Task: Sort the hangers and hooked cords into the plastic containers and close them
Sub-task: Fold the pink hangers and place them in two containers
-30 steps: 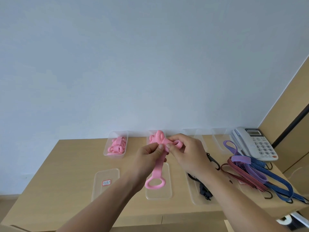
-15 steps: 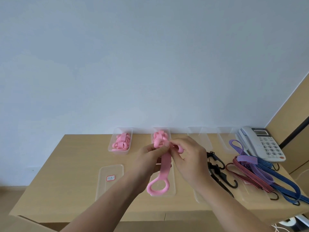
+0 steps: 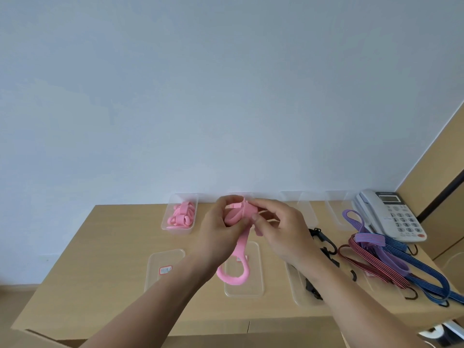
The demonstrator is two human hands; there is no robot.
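Above the tan wooden table [image 3: 105,259], the left hand [image 3: 221,237] and right hand [image 3: 281,229] both pinch the folded top of a soft pink hanger strap [image 3: 241,244]. Its round loop dangles over a flat clear plastic lid [image 3: 253,287]. Behind the hands, a clear container seems to sit, mostly hidden.

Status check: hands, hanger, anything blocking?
Left hand and right hand both grip the pink hanger, above the desk. Ring end hangs over a lid. Nothing blocking; coloured cords lie off right.
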